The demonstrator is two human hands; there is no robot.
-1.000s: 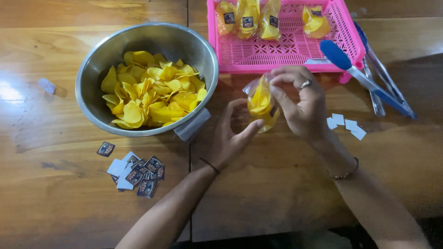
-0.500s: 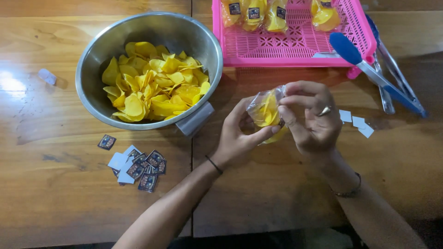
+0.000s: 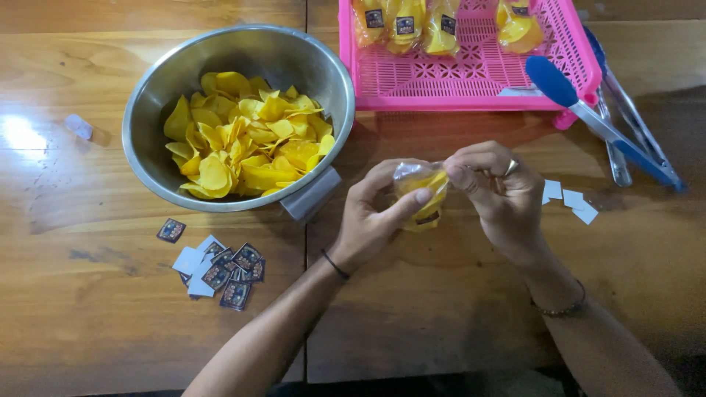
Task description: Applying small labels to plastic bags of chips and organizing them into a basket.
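Note:
Both hands hold a small clear plastic bag of yellow chips (image 3: 423, 192) above the wooden table. My left hand (image 3: 375, 217) cups the bag from the left, thumb across its front. My right hand (image 3: 500, 195), with a ring on one finger, pinches the bag's top edge. A steel bowl (image 3: 151, 110) full of yellow chips (image 3: 243, 140) stands to the left. A pink plastic basket (image 3: 471, 81) at the back holds several filled chip bags (image 3: 404, 22).
A pile of small dark square labels (image 3: 220, 268) lies below the bowl. Blue-tipped tongs (image 3: 588, 117) rest against the basket's right side. A few white paper squares (image 3: 570, 198) lie right of my right hand. A small white scrap (image 3: 79, 126) sits far left.
The bag and both hands have shifted slightly lower and to the right on the table. My right fingers have closed over the bag's top.

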